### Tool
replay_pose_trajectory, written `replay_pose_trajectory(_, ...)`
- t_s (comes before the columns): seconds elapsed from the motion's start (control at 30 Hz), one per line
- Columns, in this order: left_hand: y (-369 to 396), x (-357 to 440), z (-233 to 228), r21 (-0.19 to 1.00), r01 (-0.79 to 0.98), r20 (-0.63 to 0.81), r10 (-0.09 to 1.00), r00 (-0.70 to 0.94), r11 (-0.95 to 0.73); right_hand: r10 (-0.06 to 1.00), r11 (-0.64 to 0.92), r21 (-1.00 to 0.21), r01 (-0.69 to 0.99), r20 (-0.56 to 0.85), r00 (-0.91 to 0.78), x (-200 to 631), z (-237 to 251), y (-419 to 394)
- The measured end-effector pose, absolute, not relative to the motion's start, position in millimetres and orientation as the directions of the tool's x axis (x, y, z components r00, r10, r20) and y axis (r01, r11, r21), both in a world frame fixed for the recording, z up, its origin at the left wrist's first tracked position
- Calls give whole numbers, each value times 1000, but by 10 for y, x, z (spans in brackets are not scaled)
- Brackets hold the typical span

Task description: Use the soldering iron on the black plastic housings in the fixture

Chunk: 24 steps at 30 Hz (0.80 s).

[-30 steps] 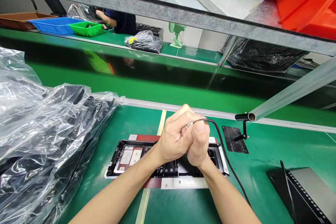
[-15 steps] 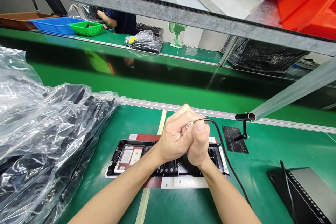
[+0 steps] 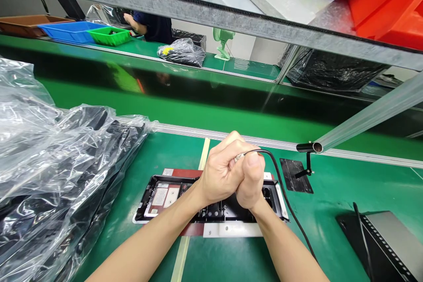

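Note:
My left hand (image 3: 220, 169) and my right hand (image 3: 252, 178) are pressed together, fingers closed, above a long black plastic housing (image 3: 231, 214). A small metal end of a black cable (image 3: 276, 167) shows in the left fist. From there the cord arches over the right thumb and drops down the right side to the bench. What the right fingers close around is hidden. Under the hands, the housing lies in a red and white fixture (image 3: 244, 230), its middle partly covered by my wrists. A label shows in its left section.
Clear plastic bags over black parts (image 3: 82, 176) fill the left side. On the right are a post (image 3: 370, 114), a black bracket (image 3: 308, 163) and a grey-black panel (image 3: 386, 238). Overhead runs a metal shelf (image 3: 165, 2) with a red bin (image 3: 386, 4). A person (image 3: 153, 26) works beyond.

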<state>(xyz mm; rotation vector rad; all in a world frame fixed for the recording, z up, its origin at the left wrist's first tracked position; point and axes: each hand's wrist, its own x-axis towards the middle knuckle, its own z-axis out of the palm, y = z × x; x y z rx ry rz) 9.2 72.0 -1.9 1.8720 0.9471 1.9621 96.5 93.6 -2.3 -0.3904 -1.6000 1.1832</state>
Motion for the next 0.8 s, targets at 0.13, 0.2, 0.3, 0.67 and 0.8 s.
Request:
replay_pose_trajectory(0.13, 724, 92, -15, 612, 244, 790, 600, -130, -752, 740, 452, -835, -315, 548, -390, 961, -22, 939)
replay_pose_trajectory(0.2, 724, 92, -15, 608, 247, 793, 595, -131, -755, 743, 450, -836, -313, 545, -388, 961, -24, 943)
replay_pose_trajectory(0.3, 722, 93, -18, 609, 251, 792, 597, -130, -753, 753, 441, -847, -296, 529, -390, 961, -31, 947)
replay_pose_trajectory(0.67, 714, 90, -11, 607, 271, 793, 595, -135, -747, 747, 446, -844, -297, 534, -396, 960, -20, 943)
replay_pose_trajectory(0.8, 714, 88, -13, 611, 274, 789, 599, -136, -743, 757, 434, -844, -316, 532, -381, 960, -37, 941)
